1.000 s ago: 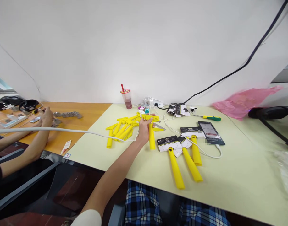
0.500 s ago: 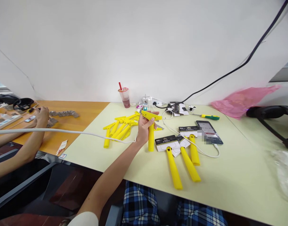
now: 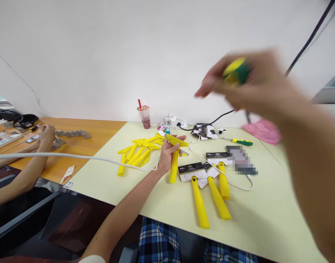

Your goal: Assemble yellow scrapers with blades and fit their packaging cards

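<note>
My left hand (image 3: pixel 166 155) is closed around a yellow T-shaped scraper (image 3: pixel 173 166), its wide head up and its handle pointing down over the table. My right hand (image 3: pixel 247 84), blurred, is raised high at the right. Its fingers are wrapped round a green-and-yellow screwdriver (image 3: pixel 237 71), of which only the handle end shows. Left of my left hand lies a pile of yellow scrapers (image 3: pixel 141 149). To its right are three yellow handles (image 3: pixel 200 204) with black-and-white cards (image 3: pixel 193 171) at their upper ends.
Another green-and-yellow screwdriver (image 3: pixel 242 142) lies behind a phone (image 3: pixel 241 160) on a white cable. A drink cup (image 3: pixel 145 117) stands near the wall, left of a power strip (image 3: pixel 181 122). A pink bag (image 3: pixel 262 131) is at the back right. At left, a co-worker's hands (image 3: pixel 46 135) handle small metal parts.
My right hand has come into view from the right with the green-and-yellow screwdriver in it. My left hand still holds the scraper, its head now tilted slightly more.
</note>
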{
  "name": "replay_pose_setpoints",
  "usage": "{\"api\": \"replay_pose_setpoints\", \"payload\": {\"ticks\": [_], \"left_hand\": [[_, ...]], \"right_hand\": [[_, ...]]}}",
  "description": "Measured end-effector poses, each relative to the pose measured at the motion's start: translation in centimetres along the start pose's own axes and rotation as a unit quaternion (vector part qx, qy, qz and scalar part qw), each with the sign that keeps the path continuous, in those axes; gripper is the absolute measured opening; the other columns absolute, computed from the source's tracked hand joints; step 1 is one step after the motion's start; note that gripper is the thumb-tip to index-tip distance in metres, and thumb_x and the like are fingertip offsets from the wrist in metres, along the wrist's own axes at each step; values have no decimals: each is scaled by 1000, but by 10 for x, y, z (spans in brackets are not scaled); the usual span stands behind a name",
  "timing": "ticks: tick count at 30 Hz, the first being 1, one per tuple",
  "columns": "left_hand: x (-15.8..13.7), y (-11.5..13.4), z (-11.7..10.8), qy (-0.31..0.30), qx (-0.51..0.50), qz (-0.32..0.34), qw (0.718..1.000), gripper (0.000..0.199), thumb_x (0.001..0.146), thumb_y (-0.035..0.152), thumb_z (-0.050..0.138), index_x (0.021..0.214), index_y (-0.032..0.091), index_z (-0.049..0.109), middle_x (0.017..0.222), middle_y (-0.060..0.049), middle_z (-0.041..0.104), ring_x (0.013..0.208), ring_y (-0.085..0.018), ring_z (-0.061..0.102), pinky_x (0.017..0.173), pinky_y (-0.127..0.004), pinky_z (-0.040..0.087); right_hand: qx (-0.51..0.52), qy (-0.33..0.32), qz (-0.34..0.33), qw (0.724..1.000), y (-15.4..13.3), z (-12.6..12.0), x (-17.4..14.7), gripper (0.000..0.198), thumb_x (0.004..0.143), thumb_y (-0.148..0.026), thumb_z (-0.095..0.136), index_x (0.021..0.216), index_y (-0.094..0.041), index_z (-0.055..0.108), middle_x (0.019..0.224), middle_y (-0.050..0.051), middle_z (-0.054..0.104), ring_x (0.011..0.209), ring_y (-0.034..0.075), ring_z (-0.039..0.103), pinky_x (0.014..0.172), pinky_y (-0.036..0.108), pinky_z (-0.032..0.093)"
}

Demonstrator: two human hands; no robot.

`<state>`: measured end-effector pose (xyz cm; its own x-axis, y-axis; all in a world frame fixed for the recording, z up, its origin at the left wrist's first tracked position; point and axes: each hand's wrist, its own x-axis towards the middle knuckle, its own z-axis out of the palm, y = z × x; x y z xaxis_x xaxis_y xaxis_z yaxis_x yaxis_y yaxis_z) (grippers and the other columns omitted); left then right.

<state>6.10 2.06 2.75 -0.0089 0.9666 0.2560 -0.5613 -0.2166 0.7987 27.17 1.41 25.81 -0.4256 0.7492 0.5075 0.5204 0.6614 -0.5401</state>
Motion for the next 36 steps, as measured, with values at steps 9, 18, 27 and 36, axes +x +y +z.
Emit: {"api": "replay_pose_setpoints", "payload": {"ticks": [9,18,27,36], "left_hand": [[4,-7,-5,-101,13,-98,990,52,80,27,88,120,16,57,123,-21,79,97,-29,78,50,-25,49],[-2,-10,-2,-78,65,-138,985,47,91,42,85,122,17,59,117,-16,79,74,-16,71,57,-26,53],[0,-16,-2,-32,80,-199,976,48,84,41,93,116,13,71,117,-15,79,110,-29,77,93,-40,63],[-1,-19,-6,-70,54,-242,966,41,95,46,83,113,11,71,122,-20,80,120,-30,77,102,-39,63]], "right_hand": [[46,-218,30,974,105,142,27,29,93,-44,67,93,-16,78,78,5,76,72,21,65,69,32,46],[66,-256,51,963,117,136,26,25,92,-39,66,78,-19,70,68,4,72,63,18,61,62,31,42],[30,-274,33,961,126,143,28,26,97,-36,66,78,-18,67,64,3,68,62,17,59,62,30,39],[13,-267,32,963,131,155,26,27,99,-33,68,77,-19,64,71,2,68,63,16,55,63,31,35]]}}
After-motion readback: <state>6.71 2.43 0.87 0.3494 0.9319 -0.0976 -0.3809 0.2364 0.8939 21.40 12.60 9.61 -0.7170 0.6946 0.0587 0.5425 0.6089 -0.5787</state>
